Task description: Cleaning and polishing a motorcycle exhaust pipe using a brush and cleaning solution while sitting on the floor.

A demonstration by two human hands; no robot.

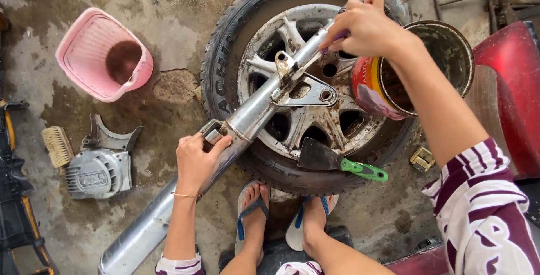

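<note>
Left hand (196, 161) gripping chrome exhaust pipe (247, 118) laid across car wheel (292, 83); right hand (368, 27) w/ small brush on pipe. Paint tin (388, 92), green-handled scraper (337, 162) on wheel.

Person, seen from above. Sleeves: white fabric with maroon stripes and curling maroon patterns, pushed up past the elbow on the right arm, the same cloth showing at the lower edge by the left arm. Left wrist: one thin gold-coloured bangle (184, 195). Hands bare, no gloves. Feet: pale flip-flops (251, 217) with blue straps, one on each foot.
</note>
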